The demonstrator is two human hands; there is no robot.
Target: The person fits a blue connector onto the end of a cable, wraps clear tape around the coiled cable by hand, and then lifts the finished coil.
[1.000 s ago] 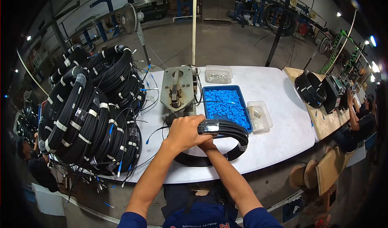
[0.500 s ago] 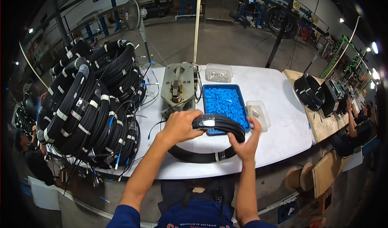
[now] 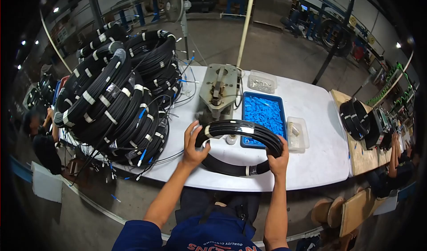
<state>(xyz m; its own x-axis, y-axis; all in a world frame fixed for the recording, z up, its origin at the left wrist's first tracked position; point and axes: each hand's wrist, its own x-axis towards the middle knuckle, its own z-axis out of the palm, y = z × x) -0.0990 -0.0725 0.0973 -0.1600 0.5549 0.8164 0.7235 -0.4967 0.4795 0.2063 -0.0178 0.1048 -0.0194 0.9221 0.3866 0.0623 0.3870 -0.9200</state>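
A coil of black cable (image 3: pixel 235 128), bound with clear and white tape, is tilted up over the near part of the white table (image 3: pixel 311 171). At its left side is my left hand (image 3: pixel 194 146), with fingers spread and the thumb apart. My right hand (image 3: pixel 278 155) is closed around the coil's right side. Behind the coil are a metal press (image 3: pixel 218 91) and a blue tray (image 3: pixel 263 94) of small blue parts. A small white-capped container (image 3: pixel 231 139) shows through the ring.
Many taped black coils (image 3: pixel 111 104) are piled at the left. Clear plastic boxes (image 3: pixel 261 82) (image 3: pixel 304 135) stand beside the tray. Another coil (image 3: pixel 354 119) is on a wooden table (image 3: pixel 362 157) at the right. Other people (image 3: pixel 44 148) are at both sides.
My left hand has moved from the coil's top to its left side and its fingers have spread. My right hand has closed on the right side. The view has shifted, moving the scene rightward.
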